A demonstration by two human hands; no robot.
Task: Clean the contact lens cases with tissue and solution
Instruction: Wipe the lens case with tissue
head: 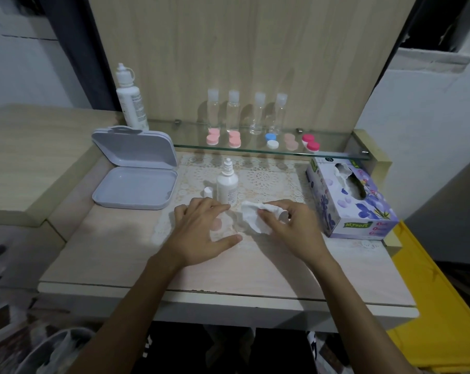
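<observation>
The tissue point(251, 218) hides whatever the right hand point(290, 228) wipes; bottle point(227, 184) label print is unreadable.

Dim indoor shot, soft overall, wide-angle warp.
Light falls from above and front onto the wooden back panel point(228, 49) and tabletop point(115, 252); corners and lower edge go dark. Clear bottles point(244, 112) throw faint double shadows on the panel. Left hand point(201, 233) casts a soft shadow leftward. Straight edges bow near the frame borders. Fine detail smeared, tissue box point(355, 201) print barely legible, mild glare on glass shelf point(336, 149).
</observation>
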